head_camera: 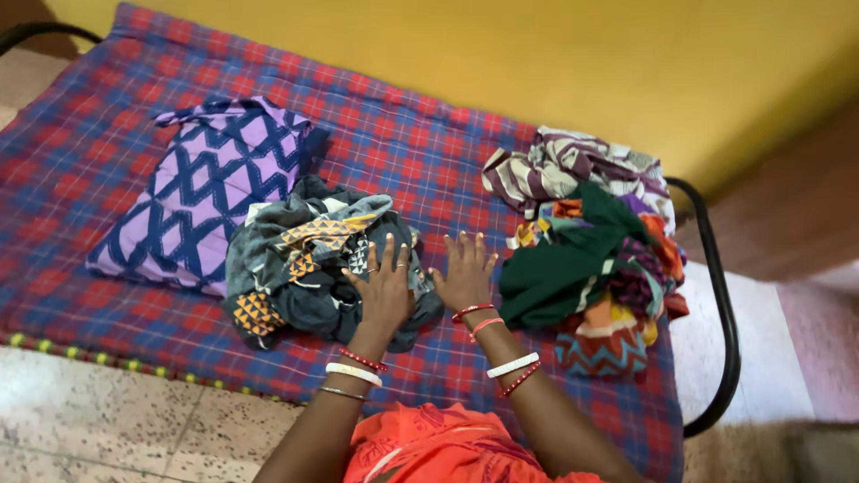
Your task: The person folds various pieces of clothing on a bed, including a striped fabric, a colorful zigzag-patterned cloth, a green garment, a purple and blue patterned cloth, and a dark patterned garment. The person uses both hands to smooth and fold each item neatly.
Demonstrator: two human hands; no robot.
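Both our hands lie flat and open with the fingers spread, side by side but not touching. Our left hand presses down on a crumpled grey garment with orange and yellow patterned patches, gripping nothing. Our right hand rests palm down just beside it, partly on the edge of that garment and partly on the red and blue checked mattress cover, also holding nothing. Bangles ring both our wrists.

Beyond and to the outer side of our left hand sits a purple pillow with a dark blue lattice print, its near corner touching the grey garment. Just past our right hand, on its outer side, a heap of mixed clothes is piled: a dark green cloth in front, a striped maroon and white piece behind, bright zigzag fabric at the near end. No basket or box holds any of it; everything lies loose on the bed. A black metal bed rail curves beyond that heap.
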